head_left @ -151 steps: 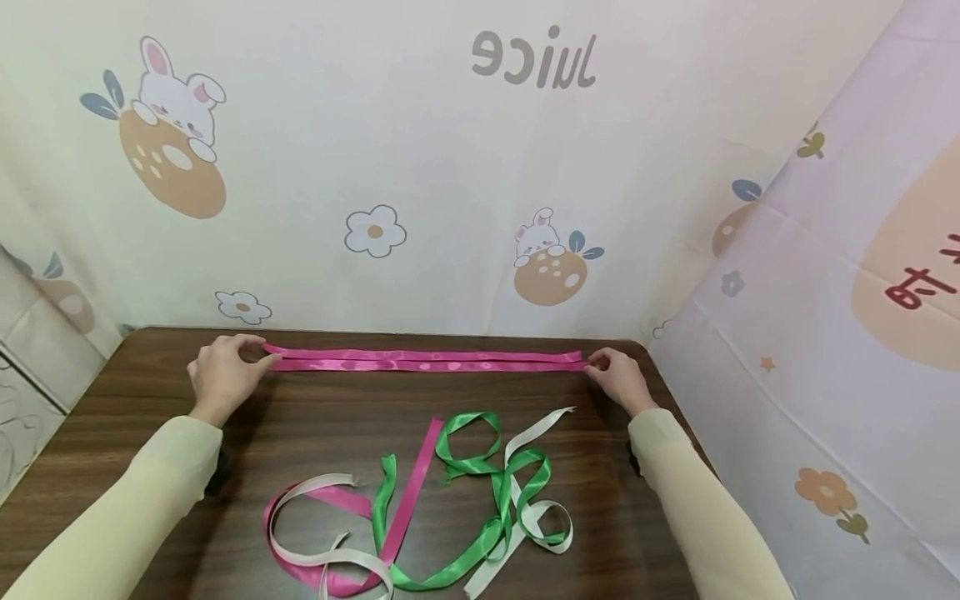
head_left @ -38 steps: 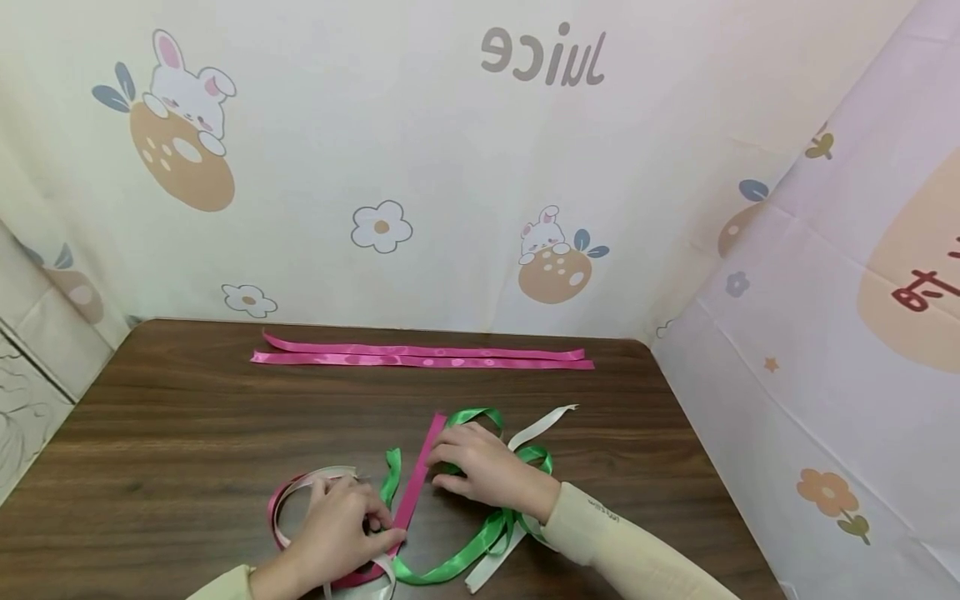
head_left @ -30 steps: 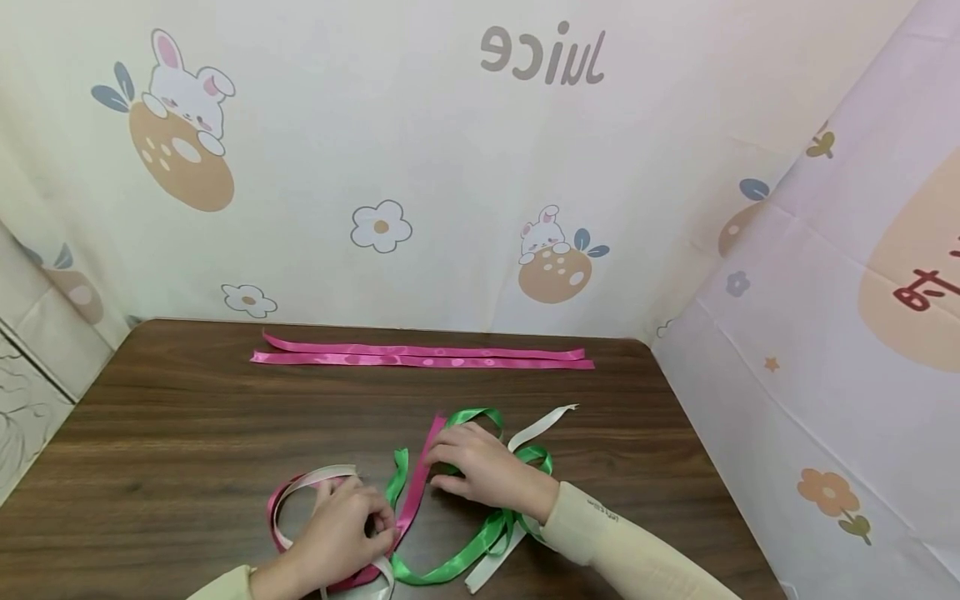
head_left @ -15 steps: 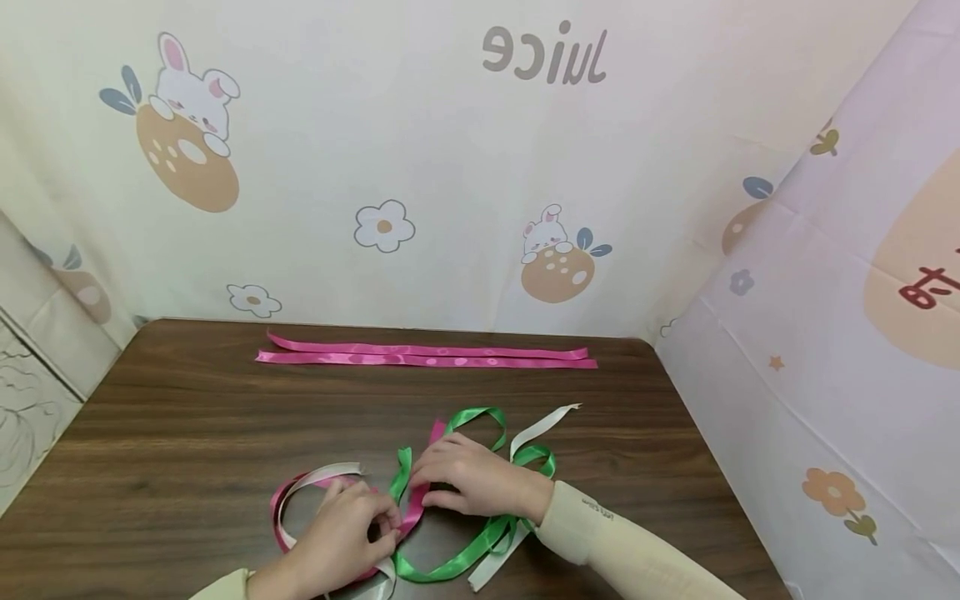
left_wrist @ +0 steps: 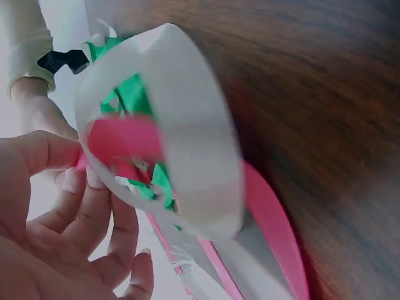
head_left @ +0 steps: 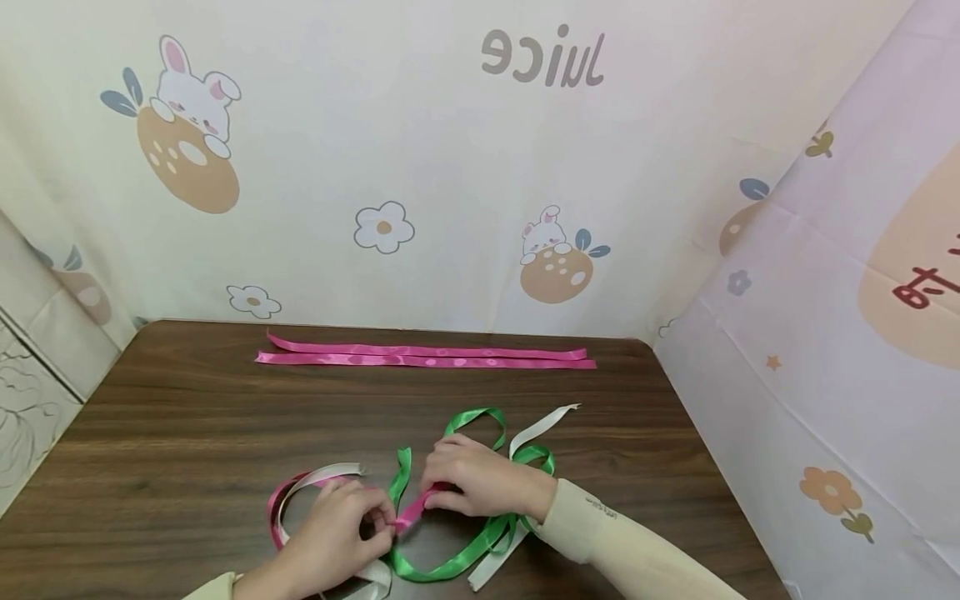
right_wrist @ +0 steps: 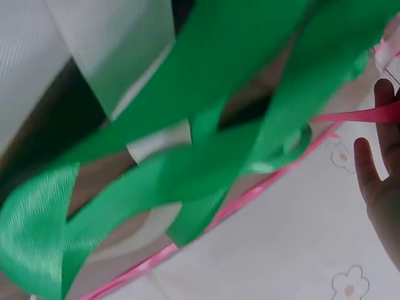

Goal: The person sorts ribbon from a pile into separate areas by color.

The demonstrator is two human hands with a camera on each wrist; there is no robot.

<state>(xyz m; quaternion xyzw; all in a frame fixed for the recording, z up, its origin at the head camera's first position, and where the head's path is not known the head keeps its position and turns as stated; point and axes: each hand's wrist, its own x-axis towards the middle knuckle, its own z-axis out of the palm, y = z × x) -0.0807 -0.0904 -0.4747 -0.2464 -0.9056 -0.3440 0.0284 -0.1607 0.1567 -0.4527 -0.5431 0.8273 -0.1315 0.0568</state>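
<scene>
A pink ribbon (head_left: 412, 514) is stretched short between the two hands, just over the table. My left hand (head_left: 339, 527) pinches it between thumb and fingers. In the left wrist view a white ribbon (left_wrist: 197, 131) loops in front of that hand (left_wrist: 69, 206). My right hand (head_left: 480, 477) holds the same ribbon a little farther right, its loose end hidden by the hand. At the edge of the right wrist view, part of the right hand (right_wrist: 386, 169) shows by the pink ribbon (right_wrist: 359, 115). Green ribbon (head_left: 450, 569) lies in loops below and behind the right hand.
Two pink ribbons (head_left: 420, 361) lie straight, side by side, along the table's back edge. A white ribbon (head_left: 538, 429) tangles with the green one at right; another white ribbon (head_left: 318, 475) curls by the left hand. A printed curtain (head_left: 450, 150) stands behind the brown table (head_left: 187, 433).
Both hands have left the straight pink ribbons at the back and come to the ribbon pile. The right hand has taken hold of a pink ribbon there, whose upper end is drawn in.
</scene>
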